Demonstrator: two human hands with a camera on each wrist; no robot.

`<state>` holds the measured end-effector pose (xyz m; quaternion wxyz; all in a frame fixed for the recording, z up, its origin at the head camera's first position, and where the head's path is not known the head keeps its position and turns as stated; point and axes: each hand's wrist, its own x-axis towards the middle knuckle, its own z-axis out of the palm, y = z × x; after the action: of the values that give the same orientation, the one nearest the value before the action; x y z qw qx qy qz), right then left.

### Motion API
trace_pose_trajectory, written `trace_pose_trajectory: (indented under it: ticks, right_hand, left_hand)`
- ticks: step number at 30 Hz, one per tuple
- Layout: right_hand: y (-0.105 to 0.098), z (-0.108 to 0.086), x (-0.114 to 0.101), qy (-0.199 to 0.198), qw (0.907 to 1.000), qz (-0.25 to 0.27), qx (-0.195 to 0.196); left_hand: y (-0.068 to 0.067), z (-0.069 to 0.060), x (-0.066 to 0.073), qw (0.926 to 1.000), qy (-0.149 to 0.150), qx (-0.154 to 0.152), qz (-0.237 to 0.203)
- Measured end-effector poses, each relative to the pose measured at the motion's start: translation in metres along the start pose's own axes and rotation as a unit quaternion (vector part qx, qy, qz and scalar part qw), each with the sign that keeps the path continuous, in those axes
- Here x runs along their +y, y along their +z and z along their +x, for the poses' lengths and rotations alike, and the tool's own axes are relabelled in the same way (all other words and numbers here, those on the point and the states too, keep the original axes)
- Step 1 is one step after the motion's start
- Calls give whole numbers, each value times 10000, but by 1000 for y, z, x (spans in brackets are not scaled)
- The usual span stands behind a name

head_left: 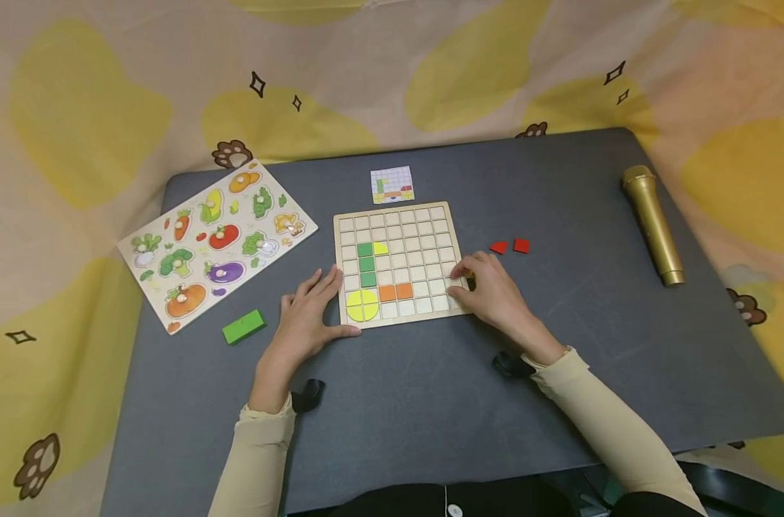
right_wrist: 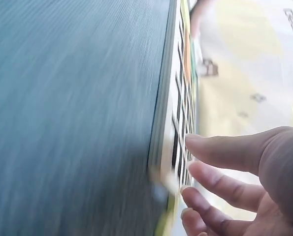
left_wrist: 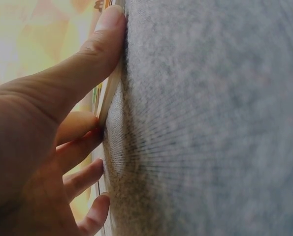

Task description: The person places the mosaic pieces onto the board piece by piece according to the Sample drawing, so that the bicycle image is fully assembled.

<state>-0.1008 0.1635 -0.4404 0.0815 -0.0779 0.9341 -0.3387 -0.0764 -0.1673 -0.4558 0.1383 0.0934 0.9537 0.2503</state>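
Observation:
A wooden grid board (head_left: 392, 210) lies at the middle of the table, with green squares (head_left: 366, 263), orange squares (head_left: 395, 292), a yellow circle of quarter pieces (head_left: 362, 305) and a yellow quarter piece (head_left: 380, 248) in its cells. My left hand (head_left: 308, 316) steadies the board's near left corner, fingers spread along the left edge and thumb at the near edge. Over the right edge is my right hand (head_left: 492, 291), thumb and fingertips apart near the last cells, with nothing seen between them. A yellow piece (head_left: 471, 278), partly hidden, shows beneath that hand.
Behind the board lies a pattern card (head_left: 393, 185). Two red pieces (head_left: 520, 246) rest to its right, and a gold microphone (head_left: 653, 226) lies further right. To the left are a vegetable puzzle board (head_left: 198, 248) and a green block (head_left: 244, 327).

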Motion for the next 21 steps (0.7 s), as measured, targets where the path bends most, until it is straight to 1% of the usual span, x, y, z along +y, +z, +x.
trace_pose_trajectory:
  ticks: [5, 8, 14, 21]
  right_hand:
    - [-18, -13, 21, 216, 9995, -157, 143]
    - [-24, -18, 31, 241, 9992, -186, 243]
    - [-23, -28, 42, 241, 9981, -25, 558]
    - [-21, -32, 45, 468, 9969, -6, 635]
  left_hand:
    - [0, 0, 0, 10000, -28, -43, -33]
    - [0, 0, 0, 10000, -28, -54, -19]
    - [1, 1, -2, 10000, -30, -70, 19]
    - [2, 1, -2, 10000, -30, -62, 6]
